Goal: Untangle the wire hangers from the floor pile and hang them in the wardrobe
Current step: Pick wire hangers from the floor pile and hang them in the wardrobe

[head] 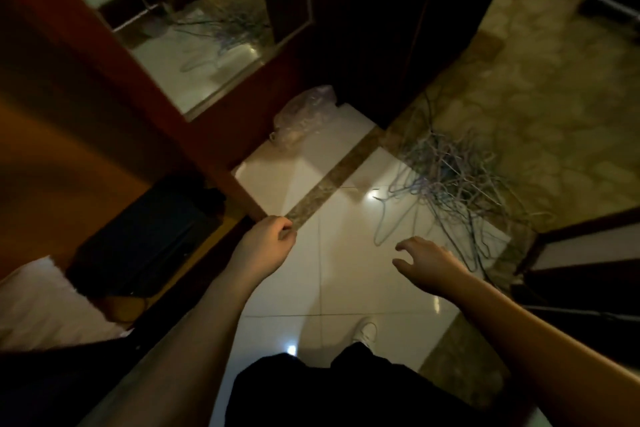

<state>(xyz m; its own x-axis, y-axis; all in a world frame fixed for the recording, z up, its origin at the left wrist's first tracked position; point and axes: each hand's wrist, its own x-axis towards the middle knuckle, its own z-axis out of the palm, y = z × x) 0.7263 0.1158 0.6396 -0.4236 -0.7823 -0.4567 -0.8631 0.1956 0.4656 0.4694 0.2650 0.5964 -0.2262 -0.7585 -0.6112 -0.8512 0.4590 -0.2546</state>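
Wire, pale blue and lilac, heaped in a knotted pile of hangers [450, 177] at far right, part on the white floor tile [329, 281], part on the mottled brown floor beyond. Neither hand yet touching it. Right hand [427, 265] hovering near the pile's near edge, fingers spread and slightly bent, holding nothing. Left hand [268, 241] loosely curled beside the wardrobe door edge [242, 198]; whether pinching anything, impossible to tell.

Likely trouble: hooks interlocked, so pulling one stray hanger [384, 218] risked dragging the whole clump, bending wire or scraping tile. Loose strands trailing toward the white shoe [365, 331] looked a snag risk for the feet. Dim light made separate hooks hard to pick out.

Around: clear plastic bag [304, 118] at the wardrobe's foot, mirror panel [207, 45] reflecting the pile, dark bag [145, 239] at left, white bedding [45, 305] near left.
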